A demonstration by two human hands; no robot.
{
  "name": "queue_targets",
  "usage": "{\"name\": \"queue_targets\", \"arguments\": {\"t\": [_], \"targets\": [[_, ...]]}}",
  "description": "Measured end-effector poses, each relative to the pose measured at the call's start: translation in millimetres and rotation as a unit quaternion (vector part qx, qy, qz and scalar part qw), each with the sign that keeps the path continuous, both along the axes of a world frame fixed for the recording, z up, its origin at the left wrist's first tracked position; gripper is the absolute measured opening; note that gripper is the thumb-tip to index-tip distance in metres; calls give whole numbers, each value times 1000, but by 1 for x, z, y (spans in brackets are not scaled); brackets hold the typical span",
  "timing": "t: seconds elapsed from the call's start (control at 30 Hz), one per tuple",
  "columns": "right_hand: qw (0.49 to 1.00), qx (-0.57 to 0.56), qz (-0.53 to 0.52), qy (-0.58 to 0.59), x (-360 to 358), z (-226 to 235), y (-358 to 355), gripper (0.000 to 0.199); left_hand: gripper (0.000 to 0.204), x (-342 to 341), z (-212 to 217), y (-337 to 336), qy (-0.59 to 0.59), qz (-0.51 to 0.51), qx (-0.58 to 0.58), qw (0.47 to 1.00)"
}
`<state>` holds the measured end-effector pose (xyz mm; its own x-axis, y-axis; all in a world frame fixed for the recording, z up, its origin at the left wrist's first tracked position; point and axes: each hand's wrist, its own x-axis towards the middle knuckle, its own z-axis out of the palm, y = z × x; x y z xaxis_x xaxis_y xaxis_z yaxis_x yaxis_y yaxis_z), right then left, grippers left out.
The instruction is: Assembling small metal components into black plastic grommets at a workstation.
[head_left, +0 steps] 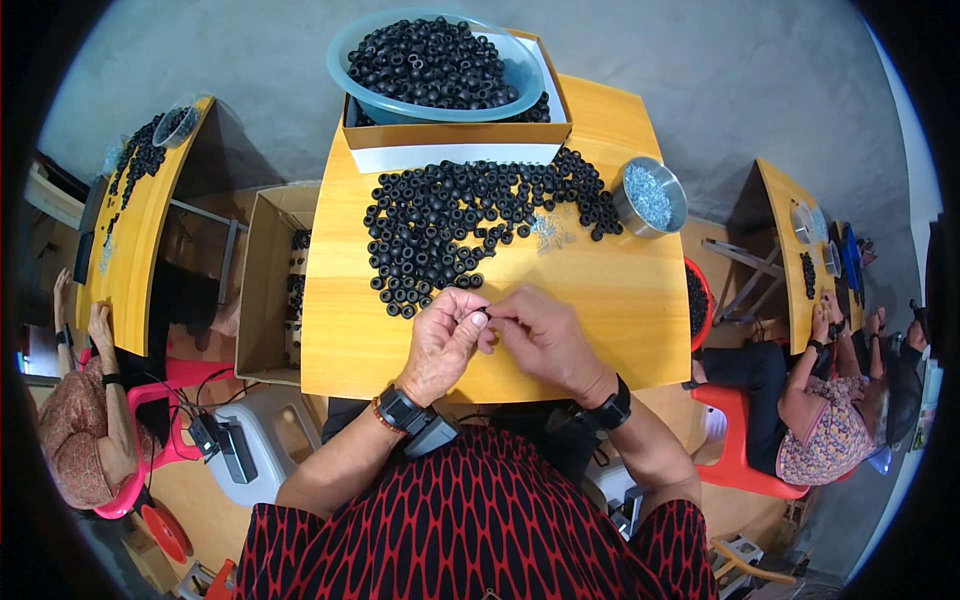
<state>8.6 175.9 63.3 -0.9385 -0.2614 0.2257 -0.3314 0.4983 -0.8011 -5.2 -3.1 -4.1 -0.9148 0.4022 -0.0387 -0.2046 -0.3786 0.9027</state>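
My left hand (447,338) and my right hand (545,338) meet over the near part of the yellow wooden table (610,300). Between the left thumb and fingers is a small black round piece (484,312), mostly covered. The right fingers pinch together against it; whether they hold a second tiny part cannot be made out. Just beyond my hands spreads a layer of black ring-shaped pieces (420,235), each with a hole. A small heap of tiny clear-silvery bits (550,232) lies at its right side.
A metal bowl (638,226) of pale bluish bits stands at the table's right edge. Behind the pieces, a blue basin (345,78) heaped with black rings sits in a box (450,157). A cardboard carton (262,290) is on the left. Other people sit at tables on both sides.
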Motion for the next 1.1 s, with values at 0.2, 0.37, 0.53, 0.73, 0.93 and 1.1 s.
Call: {"name": "queue_targets", "arguments": {"t": [0.2,0.37,0.53,0.73,0.93,1.1], "targets": [[993,22,-104,54,-41,-29,10,11,14,-1,5,3,-20,17,18,999],[986,117,-79,94,-59,-33,-1,8,14,-1,1,2,-7,-2,20,1000],[979,177,-74,73,-61,-31,-5,5,14,-1,3,2,-13,-3,16,1000],[972,208,-93,54,-30,-25,-2,8,13,-1,3,2,-8,-1,14,1000],[971,220,-85,35,-8,-22,3,12,15,-1,4,2,-9,3,10,1000],[991,79,-87,66,-5,-26,11,14,15,-2,3,3,-2,5,13,1000]]}}
